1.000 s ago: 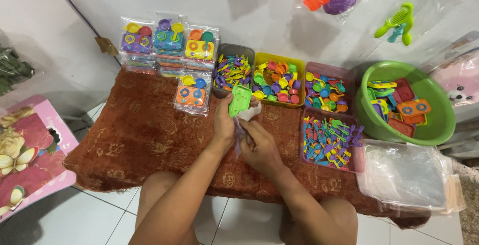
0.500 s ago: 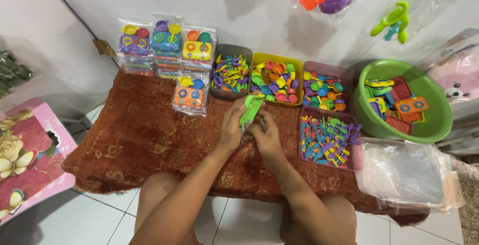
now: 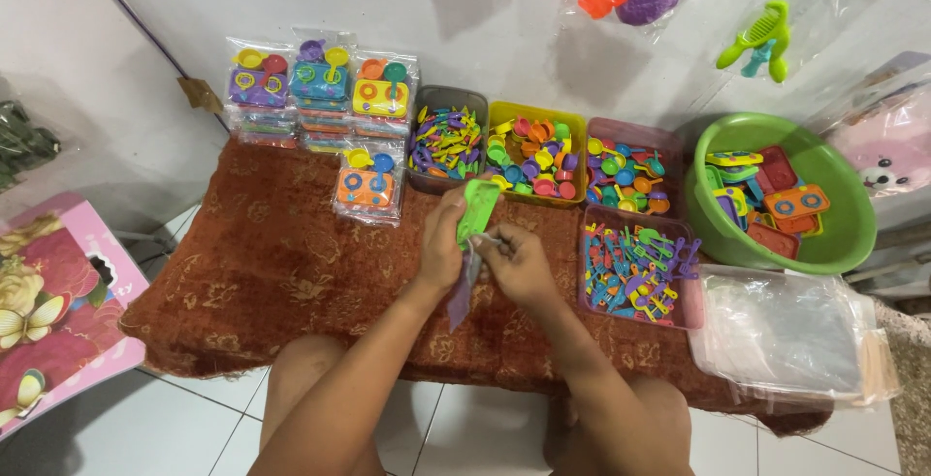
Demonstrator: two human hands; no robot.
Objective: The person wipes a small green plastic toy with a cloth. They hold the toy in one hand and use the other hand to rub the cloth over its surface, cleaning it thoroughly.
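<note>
Clear bag [image 3: 464,287] partly hidden behind both hands

Bins [image 3: 536,119] stand behind hands [image 3: 485,248], basin [image 3: 846,234] right.

Clear toy packs [image 3: 320,93] stacked far left (one [image 3: 367,181] in front); empty bags [image 3: 786,331] right.

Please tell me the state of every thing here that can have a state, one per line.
left hand: shut on green toy piece
right hand: shut on clear bag
green toy piece: held upright
clear bag: hanging down
green basin: part filled
four trays: filled
finished packs: stacked
empty bags: piled flat
</note>
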